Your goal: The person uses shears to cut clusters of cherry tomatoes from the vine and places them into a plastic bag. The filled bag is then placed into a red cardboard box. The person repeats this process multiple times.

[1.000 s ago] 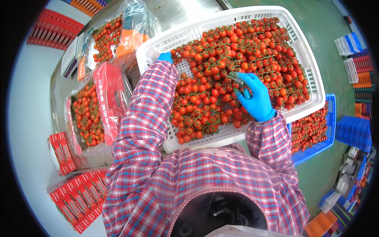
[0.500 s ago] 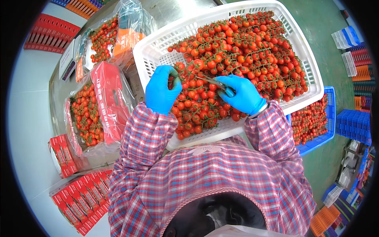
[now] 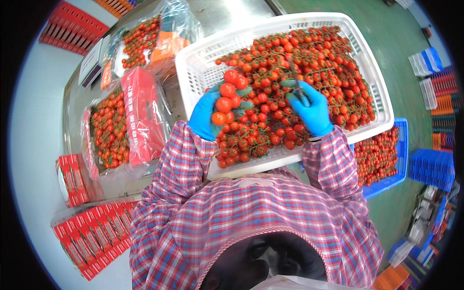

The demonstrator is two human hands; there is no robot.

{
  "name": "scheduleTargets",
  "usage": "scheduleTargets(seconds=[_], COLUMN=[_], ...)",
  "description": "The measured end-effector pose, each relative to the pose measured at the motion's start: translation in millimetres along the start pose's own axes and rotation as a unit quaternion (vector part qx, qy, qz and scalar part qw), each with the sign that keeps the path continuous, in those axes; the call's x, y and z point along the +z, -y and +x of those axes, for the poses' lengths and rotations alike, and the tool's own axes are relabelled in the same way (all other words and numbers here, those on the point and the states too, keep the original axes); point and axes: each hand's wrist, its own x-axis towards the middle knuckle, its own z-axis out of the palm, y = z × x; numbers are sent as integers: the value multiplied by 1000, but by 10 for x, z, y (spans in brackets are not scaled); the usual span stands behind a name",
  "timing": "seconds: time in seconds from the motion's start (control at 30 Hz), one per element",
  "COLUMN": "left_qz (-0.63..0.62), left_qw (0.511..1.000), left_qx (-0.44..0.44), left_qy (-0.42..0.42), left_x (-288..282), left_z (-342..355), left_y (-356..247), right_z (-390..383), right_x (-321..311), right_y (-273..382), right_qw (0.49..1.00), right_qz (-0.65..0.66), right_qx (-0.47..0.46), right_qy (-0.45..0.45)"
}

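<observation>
My left hand, in a blue glove, holds a short truss of cherry tomatoes raised over a white perforated crate. The fingers are closed round it and greenish at the tips. My right hand, gloved the same way, grips a small pair of snips. Their narrow blades point away from me and look blurred; whether they are parted I cannot tell. Under both hands lies a heap of red cherry tomatoes on green stems, filling most of the crate.
On the metal table at left stand a red carton in clear plastic and an orange-and-green one, both beside tomatoes. Red boxes sit nearer left. A blue crate of tomatoes stands at right, with stacked crates beyond.
My left hand has lifted a tomato truss out of the heap. The right hand with the snips has moved rightward, away from the left. The whole view has shifted slightly.
</observation>
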Motion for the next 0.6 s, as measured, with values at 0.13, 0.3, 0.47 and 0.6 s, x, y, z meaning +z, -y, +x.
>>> scheduleTargets(seconds=[0.13,0.3,0.47,0.6], left_qz=[-222,-193,-90,31], left_qw=[973,981,992,991], left_qx=[-59,-1,81,121], left_qy=[33,34,-18,-39], left_x=[-194,-337,-504,-449], left_z=[-216,-743,-1240,-1280], left_y=[-113,-308,-543,-436], right_z=[11,-15,-56,-191], right_x=[-20,32,265,693], right_y=[-110,-110,185,477], right_qw=[997,995,996,942], right_qz=[75,86,-52,-189], right_qx=[-16,47,-34,-175], right_qy=[2,3,68,215])
